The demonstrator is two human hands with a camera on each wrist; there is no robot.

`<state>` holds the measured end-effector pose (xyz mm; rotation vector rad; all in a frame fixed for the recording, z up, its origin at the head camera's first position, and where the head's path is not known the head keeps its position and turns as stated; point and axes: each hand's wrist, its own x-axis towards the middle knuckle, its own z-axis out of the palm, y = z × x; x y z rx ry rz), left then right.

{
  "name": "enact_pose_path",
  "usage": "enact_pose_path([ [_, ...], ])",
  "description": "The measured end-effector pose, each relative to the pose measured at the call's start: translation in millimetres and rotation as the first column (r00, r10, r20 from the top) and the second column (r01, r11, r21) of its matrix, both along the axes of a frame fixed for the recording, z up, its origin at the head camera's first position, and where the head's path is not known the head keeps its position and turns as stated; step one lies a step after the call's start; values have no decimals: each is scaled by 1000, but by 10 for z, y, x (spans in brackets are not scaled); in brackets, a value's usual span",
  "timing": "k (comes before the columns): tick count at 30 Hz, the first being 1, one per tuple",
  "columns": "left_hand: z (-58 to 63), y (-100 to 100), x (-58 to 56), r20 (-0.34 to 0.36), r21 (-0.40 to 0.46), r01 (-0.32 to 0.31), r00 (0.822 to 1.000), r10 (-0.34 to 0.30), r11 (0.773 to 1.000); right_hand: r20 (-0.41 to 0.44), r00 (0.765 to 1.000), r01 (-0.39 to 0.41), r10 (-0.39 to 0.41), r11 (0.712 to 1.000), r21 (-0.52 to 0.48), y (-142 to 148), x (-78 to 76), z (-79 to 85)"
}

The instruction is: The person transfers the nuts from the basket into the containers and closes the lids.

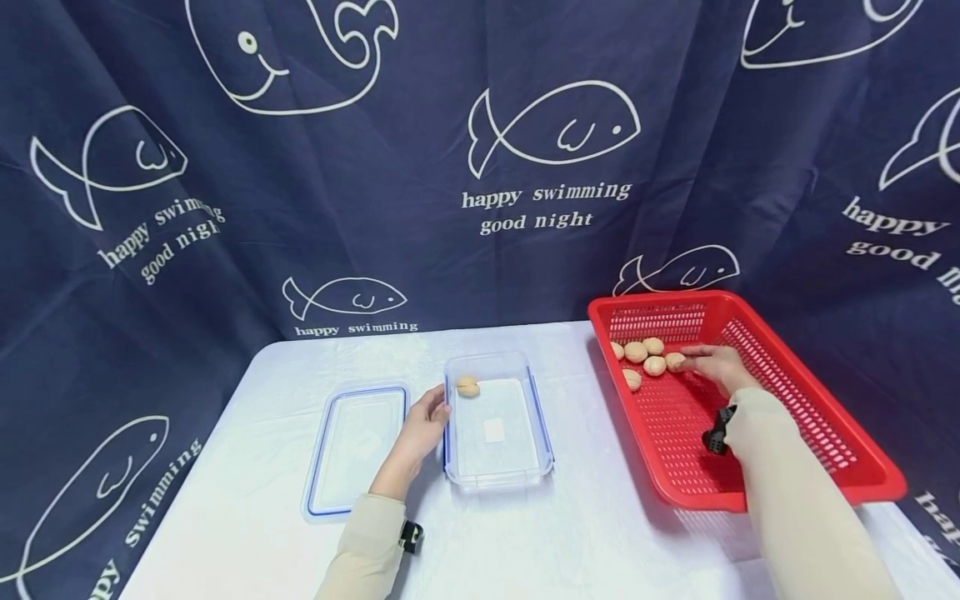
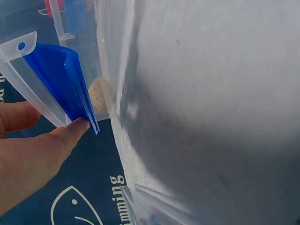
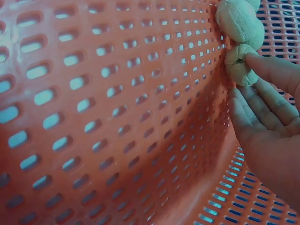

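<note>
My left hand [image 1: 420, 427] grips the left wall of a clear plastic food container [image 1: 498, 479] near its back corner. In the left wrist view, a fingertip presses against the container's blue latch flap [image 2: 65, 79]. Inside the container, a walnut [image 1: 468, 386] lies at the back left. Over on the right, my right hand [image 1: 716, 367] reaches into a red perforated basket [image 1: 652, 450]. Its thumb and fingers pinch a walnut [image 3: 240, 65] low over the basket floor. Several other walnuts [image 1: 636, 352] lie close by, toward the basket's back left corner.
A clear lid [image 1: 360, 454] with a blue seal lies flat on the white-covered table [image 1: 247, 500], left of the container. The basket's raised red rim [image 1: 817, 396] surrounds my right hand. Behind the table hangs a dark blue curtain [image 1: 420, 242] with fish prints.
</note>
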<state>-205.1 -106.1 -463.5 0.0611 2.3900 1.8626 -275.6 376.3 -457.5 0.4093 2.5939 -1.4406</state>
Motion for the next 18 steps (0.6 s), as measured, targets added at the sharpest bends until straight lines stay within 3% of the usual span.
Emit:
enact_pose_path([
  [18, -24, -2, 3, 13, -2, -6, 1000, 6, 1000, -68, 996, -57, 64, 993, 99, -17, 10, -19],
])
